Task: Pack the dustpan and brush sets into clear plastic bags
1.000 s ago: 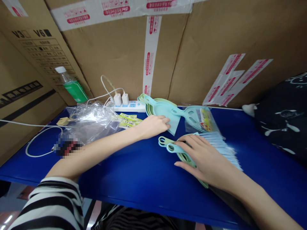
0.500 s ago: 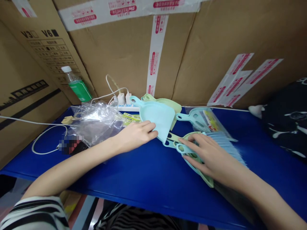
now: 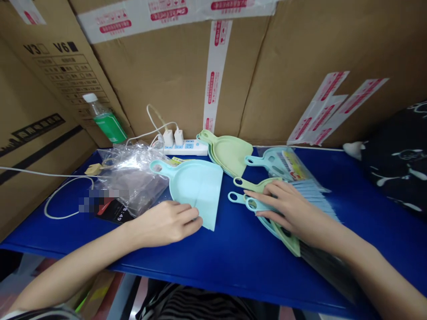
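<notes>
My left hand (image 3: 173,222) pinches the wide front edge of a light blue dustpan (image 3: 196,182), whose ring-ended handle points left over the blue table. On the right, my right hand (image 3: 287,204) is closed over a light blue hand brush (image 3: 256,204), with its thumb and fingers on either side of the handle. That brush lies in an overlapping pile with a green brush (image 3: 248,183) and other blue and green ones; blue bristles (image 3: 316,198) fan out beyond my wrist. My palm hides the middle of the pile. Behind, a green dustpan (image 3: 231,151) is nested on a blue one.
A bagged blue brush (image 3: 275,164) lies at back right. Crumpled clear plastic bags (image 3: 133,178), a phone (image 3: 115,211) and a cable are at left. A power strip (image 3: 190,146) with chargers and a green-labelled bottle (image 3: 108,124) stand by the cardboard boxes (image 3: 167,80).
My left hand has drawn the blue dustpan left and toward me, away from the nested dustpans, uncovering the green one. My right hand stays at the brush pile, which has shifted slightly.
</notes>
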{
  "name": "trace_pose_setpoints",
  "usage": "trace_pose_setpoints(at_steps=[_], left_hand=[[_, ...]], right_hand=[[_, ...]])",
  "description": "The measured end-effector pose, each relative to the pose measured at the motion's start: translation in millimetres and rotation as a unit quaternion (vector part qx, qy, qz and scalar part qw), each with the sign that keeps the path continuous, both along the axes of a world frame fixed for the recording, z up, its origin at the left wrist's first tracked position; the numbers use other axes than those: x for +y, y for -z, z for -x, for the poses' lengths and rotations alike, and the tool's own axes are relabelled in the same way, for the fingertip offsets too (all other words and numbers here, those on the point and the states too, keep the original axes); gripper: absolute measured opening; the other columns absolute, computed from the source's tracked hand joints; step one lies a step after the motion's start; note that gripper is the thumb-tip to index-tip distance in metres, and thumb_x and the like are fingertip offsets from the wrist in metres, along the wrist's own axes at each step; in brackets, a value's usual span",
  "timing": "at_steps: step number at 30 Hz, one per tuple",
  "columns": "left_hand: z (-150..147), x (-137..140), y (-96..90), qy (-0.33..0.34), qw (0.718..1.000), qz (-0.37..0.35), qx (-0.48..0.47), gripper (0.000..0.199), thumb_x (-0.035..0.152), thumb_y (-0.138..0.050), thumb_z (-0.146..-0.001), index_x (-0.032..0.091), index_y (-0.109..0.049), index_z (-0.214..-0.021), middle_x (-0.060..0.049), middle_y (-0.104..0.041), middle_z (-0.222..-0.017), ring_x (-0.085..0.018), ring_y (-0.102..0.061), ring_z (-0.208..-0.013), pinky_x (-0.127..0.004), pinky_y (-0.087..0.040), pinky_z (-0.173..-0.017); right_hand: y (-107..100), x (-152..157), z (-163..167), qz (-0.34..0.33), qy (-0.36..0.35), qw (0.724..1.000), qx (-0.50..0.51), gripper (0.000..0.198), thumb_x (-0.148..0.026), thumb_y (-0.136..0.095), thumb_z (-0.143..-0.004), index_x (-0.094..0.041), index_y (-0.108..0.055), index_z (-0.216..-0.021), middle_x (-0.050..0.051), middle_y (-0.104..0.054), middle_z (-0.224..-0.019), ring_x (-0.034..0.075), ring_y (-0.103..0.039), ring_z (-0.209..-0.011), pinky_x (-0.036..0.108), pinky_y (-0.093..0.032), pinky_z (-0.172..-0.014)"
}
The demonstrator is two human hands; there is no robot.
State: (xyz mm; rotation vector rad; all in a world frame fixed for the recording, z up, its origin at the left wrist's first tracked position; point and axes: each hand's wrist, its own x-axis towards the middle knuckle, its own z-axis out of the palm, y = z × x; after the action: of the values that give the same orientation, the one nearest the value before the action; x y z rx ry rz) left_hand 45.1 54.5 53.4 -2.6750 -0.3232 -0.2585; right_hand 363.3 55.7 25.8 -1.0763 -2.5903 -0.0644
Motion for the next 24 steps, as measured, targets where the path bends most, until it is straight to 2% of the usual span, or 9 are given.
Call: trace_pose_setpoints(at_steps=[3, 6, 11, 13, 16, 18, 24], left_hand=[[5.3, -5.2, 4.2, 0.006, 0.999, 0.028, 0.024, 0.032, 0.008, -0.031, -0.098, 0.015, -0.061, -0.087, 0.000, -0.053, -0.068, -0.011, -0.048, -0.054, -0.027, -0.042, -0.047], [6.4, -12.3, 9.5, 0.016, 0.998, 0.048, 0.033, 0.028, 0.007, -0.036, -0.096, 0.016, -0.061, -0.086, 0.000, -0.054, -0.069, -0.011, -0.049, -0.052, -0.027, -0.040, -0.045], [1.2, -22.2, 22.7, 0.062, 0.996, 0.067, 0.000, 0.020, 0.008, -0.045, -0.093, 0.015, -0.062, -0.085, 0.001, -0.053, -0.068, -0.012, -0.050, -0.050, -0.029, -0.037, -0.040], [-1.4, -24.6, 29.1, 0.076, 0.995, 0.063, -0.018, 0.019, 0.008, -0.046, -0.092, 0.015, -0.062, -0.085, 0.002, -0.053, -0.067, -0.012, -0.050, -0.048, -0.029, -0.036, -0.039], [-4.4, -27.3, 36.8, 0.097, 0.993, 0.053, -0.035, 0.018, 0.007, -0.047, -0.091, 0.014, -0.063, -0.086, 0.001, -0.054, -0.066, -0.011, -0.051, -0.050, -0.028, -0.039, -0.042], [-5.4, -29.0, 39.5, 0.108, 0.992, 0.050, -0.036, 0.018, 0.007, -0.048, -0.090, 0.013, -0.064, -0.084, 0.001, -0.054, -0.065, -0.011, -0.052, -0.052, -0.027, -0.041, -0.045], [-5.1, -35.4, 38.5, 0.134, 0.988, 0.049, -0.057, 0.022, 0.007, -0.047, -0.090, 0.012, -0.064, -0.077, 0.001, -0.052, -0.064, -0.009, -0.050, -0.050, -0.024, -0.040, -0.042]], right_hand=[[-9.2, -0.8, 3.1, 0.015, 0.001, 1.000, 0.005, 0.054, -0.051, -0.029, -0.100, -0.020, -0.061, -0.130, 0.009, -0.058, -0.083, 0.023, -0.056, -0.077, 0.037, -0.049, -0.071], [-21.7, -3.5, 15.1, 0.002, 0.000, 1.000, 0.000, 0.053, -0.048, -0.030, -0.101, -0.017, -0.059, -0.132, 0.009, -0.058, -0.083, 0.022, -0.056, -0.075, 0.036, -0.048, -0.068], [-33.2, -7.0, 66.3, -0.020, -0.029, 0.999, -0.031, 0.043, -0.039, -0.037, -0.101, -0.015, -0.063, -0.125, 0.009, -0.060, -0.083, 0.023, -0.057, -0.081, 0.037, -0.047, -0.074], [-31.9, -7.4, 94.6, -0.012, -0.038, 0.999, -0.026, 0.040, -0.036, -0.044, -0.099, -0.012, -0.063, -0.124, 0.010, -0.062, -0.087, 0.024, -0.058, -0.087, 0.039, -0.047, -0.078], [-25.9, -6.7, 135.2, 0.036, -0.034, 0.999, -0.008, 0.039, -0.036, -0.050, -0.097, -0.013, -0.062, -0.126, 0.012, -0.064, -0.097, 0.026, -0.058, -0.096, 0.042, -0.047, -0.084], [-20.6, -4.5, 155.9, 0.078, -0.030, 0.996, -0.006, 0.041, -0.035, -0.052, -0.096, -0.010, -0.060, -0.128, 0.012, -0.063, -0.097, 0.025, -0.058, -0.094, 0.042, -0.048, -0.084], [-0.6, 9.3, 178.8, 0.124, 0.023, 0.992, 0.021, 0.049, -0.035, -0.045, -0.099, -0.006, -0.049, -0.139, 0.016, -0.060, -0.108, 0.028, -0.054, -0.106, 0.048, -0.044, -0.095]])
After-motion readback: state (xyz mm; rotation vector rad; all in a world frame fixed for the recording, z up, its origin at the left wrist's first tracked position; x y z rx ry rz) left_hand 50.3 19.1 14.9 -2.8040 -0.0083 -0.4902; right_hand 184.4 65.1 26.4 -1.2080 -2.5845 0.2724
